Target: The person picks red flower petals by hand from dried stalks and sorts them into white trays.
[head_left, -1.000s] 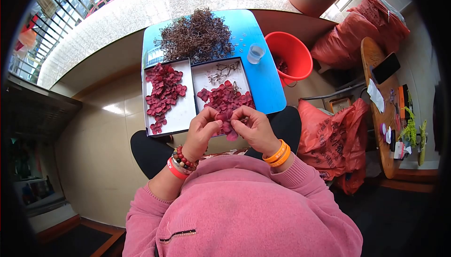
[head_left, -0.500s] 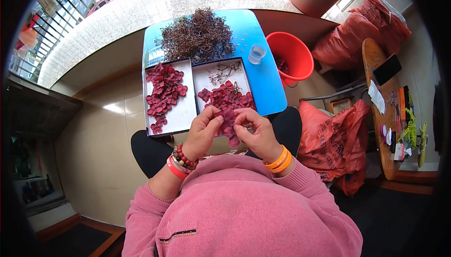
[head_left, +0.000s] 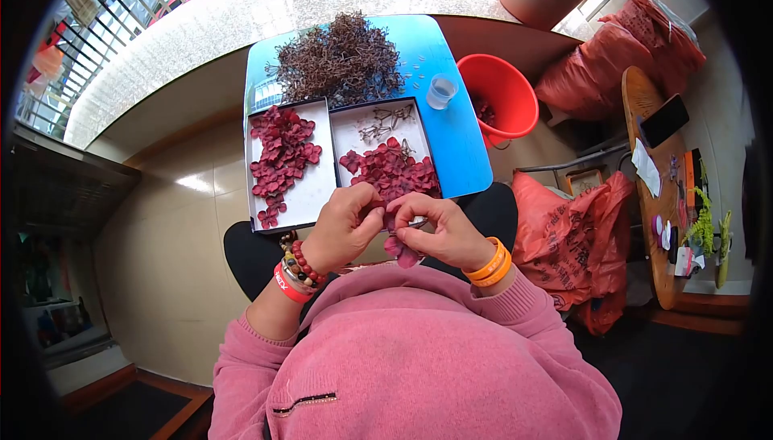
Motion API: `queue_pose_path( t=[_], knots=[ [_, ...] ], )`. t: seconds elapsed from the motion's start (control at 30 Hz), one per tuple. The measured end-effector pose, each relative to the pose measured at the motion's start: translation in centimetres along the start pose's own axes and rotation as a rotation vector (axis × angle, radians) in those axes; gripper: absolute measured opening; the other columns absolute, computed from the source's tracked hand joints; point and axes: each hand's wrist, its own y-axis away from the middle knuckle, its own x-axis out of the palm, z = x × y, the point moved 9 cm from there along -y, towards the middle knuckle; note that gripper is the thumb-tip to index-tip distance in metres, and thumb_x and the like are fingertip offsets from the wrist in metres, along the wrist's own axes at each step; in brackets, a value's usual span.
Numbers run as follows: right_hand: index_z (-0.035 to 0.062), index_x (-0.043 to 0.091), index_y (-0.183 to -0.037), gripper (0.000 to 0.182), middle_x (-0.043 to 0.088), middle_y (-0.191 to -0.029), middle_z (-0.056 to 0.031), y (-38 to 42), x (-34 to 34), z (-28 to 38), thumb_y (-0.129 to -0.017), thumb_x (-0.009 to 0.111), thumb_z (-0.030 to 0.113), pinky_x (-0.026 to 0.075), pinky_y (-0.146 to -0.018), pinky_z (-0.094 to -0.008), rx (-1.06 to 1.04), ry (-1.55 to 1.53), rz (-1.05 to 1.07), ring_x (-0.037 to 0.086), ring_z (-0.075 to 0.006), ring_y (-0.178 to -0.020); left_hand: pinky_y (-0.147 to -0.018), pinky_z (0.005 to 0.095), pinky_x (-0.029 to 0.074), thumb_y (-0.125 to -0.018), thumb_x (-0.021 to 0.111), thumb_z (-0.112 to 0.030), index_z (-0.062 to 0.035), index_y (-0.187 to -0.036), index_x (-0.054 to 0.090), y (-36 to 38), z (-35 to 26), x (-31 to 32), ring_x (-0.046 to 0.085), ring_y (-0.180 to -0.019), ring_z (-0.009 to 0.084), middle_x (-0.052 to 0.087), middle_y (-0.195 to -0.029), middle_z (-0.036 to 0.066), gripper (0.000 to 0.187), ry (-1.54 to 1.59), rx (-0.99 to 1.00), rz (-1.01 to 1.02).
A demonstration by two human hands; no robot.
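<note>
Close in front of my body, both hands meet at a dark red artificial flower (head_left: 404,255), whose petals hang below the fingertips. My left hand (head_left: 346,227) is closed in a pinch at its upper left side. From the other side, my right hand (head_left: 444,232) pinches it between thumb and forefinger. Just beyond them, loose red petals (head_left: 390,168) lie heaped in the right box (head_left: 342,126), with a few brown stems (head_left: 385,122) at its far end. The left box (head_left: 310,206) holds another pile of red petals (head_left: 282,154).
On the blue table (head_left: 459,150) sit a tangled heap of brown stems (head_left: 338,57) and a small clear cup (head_left: 440,91). A red bucket (head_left: 515,102) stands to the right, near red bags (head_left: 564,239) and a wooden stool (head_left: 656,223) carrying a phone (head_left: 664,120).
My hands have shifted slightly and turned inward around the flower. The hanging petals are now a little lower and more covered by my fingers.
</note>
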Motion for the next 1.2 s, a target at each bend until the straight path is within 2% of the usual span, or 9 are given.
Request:
queue_pose_path(
  t=[0.03,0.13,0.23,0.43,0.63,0.73,0.9,1.2],
  knots=[
    [0.0022,0.059,-0.085,0.004,0.056,-0.093,-0.0022,-0.1,0.0,0.0,-0.082,0.062,0.003,0.045,-0.073,-0.0205,-0.021,0.006,-0.024,0.054,-0.0081,-0.086,-0.064,0.0254,0.043,-0.086,0.056,-0.007,0.0,-0.084,0.054,0.1,-0.3,0.0,0.052,-0.068,0.012,0.055,-0.075,0.006,0.008,-0.073,0.013,0.014],
    [0.0021,0.058,-0.086,0.005,0.055,-0.084,-0.0007,0.1,0.1,-0.5,-0.083,0.061,0.003,0.044,-0.074,-0.0216,0.077,0.041,-0.095,0.051,-0.0066,-0.078,-0.066,0.0251,0.044,-0.089,0.053,-0.007,-0.0008,-0.085,0.054,0.3,0.8,0.8,0.052,-0.071,0.0097,0.056,-0.077,0.004,0.008,0.085,-0.078,0.07],
    [0.0014,0.057,-0.084,0.004,0.056,-0.076,-0.0007,0.2,-0.1,-0.2,-0.082,0.06,0.003,0.044,-0.065,-0.0242,-0.042,0.064,-0.193,0.052,-0.0086,-0.074,-0.069,0.0226,0.043,-0.093,0.05,-0.009,-0.0014,-0.09,0.054,0.9,1.4,2.0,0.05,-0.076,0.0064,0.056,-0.079,0.001,0.009,0.598,-0.302,0.107],
    [0.0015,0.056,-0.085,0.005,0.056,-0.074,-0.0015,0.7,-0.2,1.6,-0.082,0.06,0.0,0.044,-0.06,-0.0231,-0.225,0.244,-0.276,0.052,-0.0061,-0.07,-0.07,0.02,0.041,-0.096,0.046,-0.009,-0.0016,-0.098,0.051,0.8,1.4,2.3,0.046,-0.077,0.0039,0.052,-0.085,-0.002,0.01,0.689,-0.25,0.145],
    [0.0013,0.056,-0.086,0.006,0.055,-0.073,-0.0016,0.9,-0.3,1.9,-0.082,0.059,-0.002,0.042,-0.053,-0.0202,-0.212,0.213,-0.316,0.05,-0.0034,-0.062,-0.071,0.02,0.04,-0.097,0.046,-0.011,-0.0024,-0.1,0.05,1.0,1.7,2.4,0.044,-0.079,0.0038,0.05,-0.088,-0.003,0.011,0.624,-0.231,0.173],
    [0.0016,0.057,-0.085,0.006,0.055,-0.073,-0.0024,0.9,-0.3,1.9,-0.081,0.059,-0.002,0.043,-0.054,-0.0214,-0.214,0.216,-0.325,0.052,-0.0052,-0.063,-0.072,0.0199,0.04,-0.098,0.046,-0.012,-0.0026,-0.102,0.051,1.0,1.7,2.5,0.044,-0.08,0.004,0.05,-0.088,-0.003,0.011,0.648,-0.215,0.186],
    [0.0022,0.06,-0.085,0.008,0.058,-0.075,-0.0054,0.9,-0.4,1.8,-0.079,0.062,-0.002,0.045,-0.058,-0.0251,-0.254,0.256,-0.329,0.056,-0.013,-0.068,-0.072,0.0202,0.04,-0.098,0.046,-0.014,-0.0028,-0.102,0.051,0.9,1.4,2.3,0.045,-0.081,0.0045,0.05,-0.089,-0.002,0.013,0.698,-0.212,0.16],
    [0.0022,0.061,-0.087,0.014,0.062,-0.081,-0.0093,1.1,-0.1,3.1,-0.074,0.065,-0.004,0.047,-0.068,-0.0302,-0.418,0.402,-0.322,0.06,-0.0237,-0.074,-0.071,0.0213,0.04,-0.098,0.048,-0.015,-0.0026,-0.102,0.051,0.9,2.2,2.5,0.046,-0.079,0.0058,0.051,-0.089,-0.002,0.013,0.734,-0.213,0.189]
  ],
)
